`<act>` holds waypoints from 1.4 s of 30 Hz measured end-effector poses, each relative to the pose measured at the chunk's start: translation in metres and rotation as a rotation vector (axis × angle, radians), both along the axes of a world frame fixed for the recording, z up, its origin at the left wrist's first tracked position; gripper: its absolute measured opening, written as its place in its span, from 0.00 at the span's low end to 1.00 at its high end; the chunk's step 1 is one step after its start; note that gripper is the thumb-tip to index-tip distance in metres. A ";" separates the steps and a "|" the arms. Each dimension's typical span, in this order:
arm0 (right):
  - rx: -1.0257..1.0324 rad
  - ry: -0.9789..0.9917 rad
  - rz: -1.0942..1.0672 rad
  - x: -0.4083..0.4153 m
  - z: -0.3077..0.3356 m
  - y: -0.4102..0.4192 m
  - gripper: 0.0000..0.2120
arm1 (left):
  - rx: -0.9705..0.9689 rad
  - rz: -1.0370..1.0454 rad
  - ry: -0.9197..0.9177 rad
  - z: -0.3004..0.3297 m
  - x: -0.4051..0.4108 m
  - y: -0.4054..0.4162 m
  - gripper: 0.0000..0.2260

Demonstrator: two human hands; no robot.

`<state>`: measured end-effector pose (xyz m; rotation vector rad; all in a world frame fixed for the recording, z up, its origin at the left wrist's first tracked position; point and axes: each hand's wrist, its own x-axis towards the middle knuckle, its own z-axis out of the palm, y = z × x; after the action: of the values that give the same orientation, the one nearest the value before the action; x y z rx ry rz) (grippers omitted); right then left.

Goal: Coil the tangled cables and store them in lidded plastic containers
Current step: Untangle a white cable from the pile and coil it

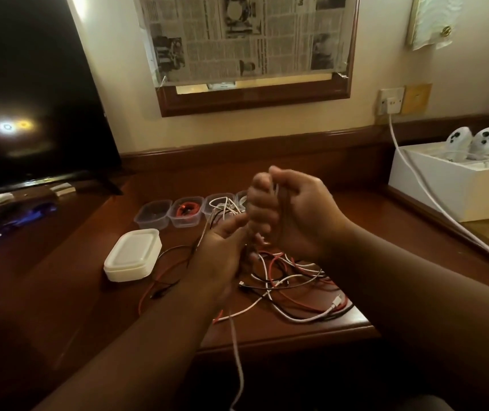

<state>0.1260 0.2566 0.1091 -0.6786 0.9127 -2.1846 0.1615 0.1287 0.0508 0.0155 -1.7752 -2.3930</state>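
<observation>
Head view: a white cable (239,363) hangs off the near table edge (284,336), rising to the left hand (222,250), fingers loosely curled around it. Above the tangled cables (293,280), the right hand (284,209) clenches white cable loops. Farther left sit stacked lids (133,255) and plastic containers (184,213).

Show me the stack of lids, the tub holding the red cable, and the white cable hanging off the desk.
stack of lids (134,254): head view, top lid's flat face.
tub with red cable (186,214): head view, its front wall.
hanging white cable (238,355): head view, mid-length below the desk edge.
</observation>
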 end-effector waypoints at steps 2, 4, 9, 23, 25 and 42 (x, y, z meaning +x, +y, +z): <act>0.102 0.091 -0.356 -0.005 0.009 -0.002 0.17 | -0.171 -0.019 -0.010 -0.002 0.003 0.005 0.07; 0.443 0.515 -0.736 -0.015 0.007 0.001 0.15 | -0.448 -0.019 0.050 -0.004 0.007 0.004 0.07; 1.311 1.358 -0.751 -0.023 -0.019 0.009 0.25 | -0.780 0.126 0.234 -0.001 0.006 -0.012 0.10; 0.007 0.005 -0.073 -0.007 -0.014 0.014 0.26 | 0.079 -0.146 -0.192 -0.006 -0.002 0.004 0.07; 0.062 0.139 -0.317 -0.006 -0.017 0.009 0.24 | -0.006 -0.140 -0.160 -0.004 0.004 0.009 0.11; 0.906 0.368 0.054 -0.004 -0.025 0.005 0.37 | -0.207 -0.112 0.115 -0.007 -0.009 -0.027 0.13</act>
<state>0.1215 0.2618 0.0837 -0.6201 1.8613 -1.3660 0.1529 0.1014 0.0436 -0.2473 -2.0070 -2.2174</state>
